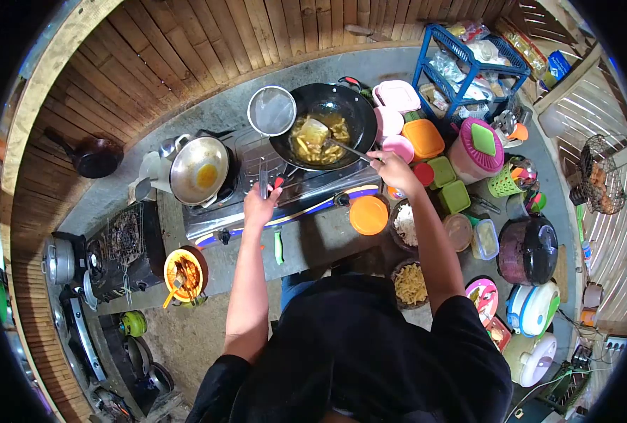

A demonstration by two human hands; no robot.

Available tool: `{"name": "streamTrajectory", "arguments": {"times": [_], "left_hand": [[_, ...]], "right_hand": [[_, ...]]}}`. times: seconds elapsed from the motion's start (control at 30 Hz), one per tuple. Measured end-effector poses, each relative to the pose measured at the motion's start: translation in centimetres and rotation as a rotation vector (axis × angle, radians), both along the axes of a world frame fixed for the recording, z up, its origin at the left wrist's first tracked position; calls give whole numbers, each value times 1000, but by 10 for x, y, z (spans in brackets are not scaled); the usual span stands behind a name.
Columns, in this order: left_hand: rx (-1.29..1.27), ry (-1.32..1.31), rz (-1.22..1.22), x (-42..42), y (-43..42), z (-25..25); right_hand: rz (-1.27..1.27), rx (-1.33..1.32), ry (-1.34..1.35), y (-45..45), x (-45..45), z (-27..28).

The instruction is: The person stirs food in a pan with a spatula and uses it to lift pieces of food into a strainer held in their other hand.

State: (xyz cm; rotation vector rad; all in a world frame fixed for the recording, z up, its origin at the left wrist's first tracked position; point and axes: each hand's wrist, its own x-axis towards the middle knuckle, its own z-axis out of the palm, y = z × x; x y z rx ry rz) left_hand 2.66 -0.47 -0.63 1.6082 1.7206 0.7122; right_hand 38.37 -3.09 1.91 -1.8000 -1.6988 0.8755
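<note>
My right hand (pixel 392 170) is closed round the dark handle of a spatula (pixel 315 131), whose blade sits in the black wok (pixel 359 116). Yellow strips of food (pixel 320 151) lie in bubbling oil there; they look like cut potato. Closed on the handle of a round mesh strainer (pixel 271 111), my left hand (pixel 260 206) is in front of the stove (pixel 250 151). The strainer is held at the wok's left rim, and no food shows in it. A red and black wok handle (pixel 279 182) points toward my left hand.
Left of the wok stands a metal pan (pixel 179 169) with a little oil. An orange bowl of red sauce (pixel 184 261) and a green-handled knife (pixel 278 248) are nearer. At right are an orange lid (pixel 368 215), a bowl of pale strips (pixel 411 285) and several plastic containers (pixel 423 139).
</note>
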Motion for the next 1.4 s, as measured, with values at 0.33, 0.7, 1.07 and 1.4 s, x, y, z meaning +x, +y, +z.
{"name": "streamTrajectory", "arguments": {"times": [0.33, 0.7, 1.07, 1.4], "left_hand": [[35, 19, -10, -1, 1, -4], [14, 17, -1, -1, 0, -3], [40, 60, -23, 0, -2, 4], [31, 27, -18, -1, 0, 0]], "right_hand": [[-193, 359, -460, -7, 7, 33], [2, 186, -471, -4, 24, 21], [49, 137, -105, -6, -1, 36], [-151, 370, -621, 15, 8, 28]]}}
